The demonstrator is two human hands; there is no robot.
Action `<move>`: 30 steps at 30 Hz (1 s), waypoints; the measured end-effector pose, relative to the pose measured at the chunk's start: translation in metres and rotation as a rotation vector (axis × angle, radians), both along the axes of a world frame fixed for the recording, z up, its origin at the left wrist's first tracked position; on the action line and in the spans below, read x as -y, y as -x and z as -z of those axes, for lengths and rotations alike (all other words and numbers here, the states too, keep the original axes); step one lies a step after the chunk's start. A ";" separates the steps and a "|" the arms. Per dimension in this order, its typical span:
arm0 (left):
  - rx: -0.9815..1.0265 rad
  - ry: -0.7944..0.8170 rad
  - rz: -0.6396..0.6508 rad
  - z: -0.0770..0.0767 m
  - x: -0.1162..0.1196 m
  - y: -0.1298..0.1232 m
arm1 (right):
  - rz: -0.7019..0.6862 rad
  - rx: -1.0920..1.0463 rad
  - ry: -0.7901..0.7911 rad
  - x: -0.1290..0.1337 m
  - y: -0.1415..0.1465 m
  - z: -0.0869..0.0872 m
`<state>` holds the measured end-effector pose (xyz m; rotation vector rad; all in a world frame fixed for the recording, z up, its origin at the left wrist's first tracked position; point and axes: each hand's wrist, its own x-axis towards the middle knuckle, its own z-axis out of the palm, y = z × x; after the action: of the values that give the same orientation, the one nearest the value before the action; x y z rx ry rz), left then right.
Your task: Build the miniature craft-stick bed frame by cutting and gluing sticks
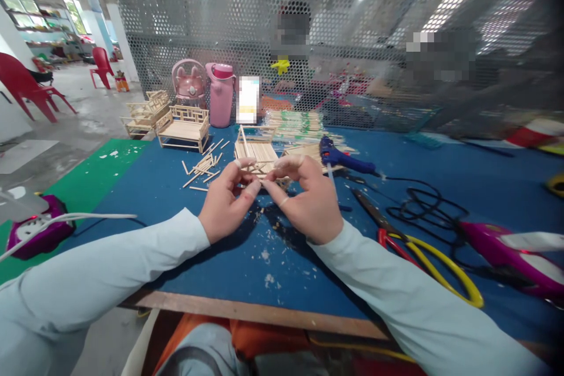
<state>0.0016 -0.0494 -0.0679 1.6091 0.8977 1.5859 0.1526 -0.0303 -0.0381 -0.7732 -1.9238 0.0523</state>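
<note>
Pale blue sleeves (110,264) lead to the left hand (230,198) and right hand (312,201), both pinching the front edge of a small stick bench (257,153) on the tabletop (207,273), seemingly mid-assembly (I can't see the exact joint), which calls for steady alignment.

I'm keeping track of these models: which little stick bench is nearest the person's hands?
The front bench, right by the left hand and right hand; the other benches stand farther left, beyond the loose sticks, apart from both hands.
</note>
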 end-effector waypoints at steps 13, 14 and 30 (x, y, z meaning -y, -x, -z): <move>0.236 0.212 0.027 -0.004 -0.035 0.008 | 0.000 0.322 -0.646 -0.035 0.001 0.003; 0.248 0.229 0.070 -0.004 -0.036 0.008 | -0.002 0.341 -0.660 -0.036 0.000 0.005; 0.287 0.203 0.150 -0.001 -0.038 0.011 | 0.032 0.404 -0.842 -0.033 0.002 0.004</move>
<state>-0.0094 -0.0110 -0.0667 1.2406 0.7400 1.5190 0.1505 0.0031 -0.0422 -0.2407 -2.0366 -0.9363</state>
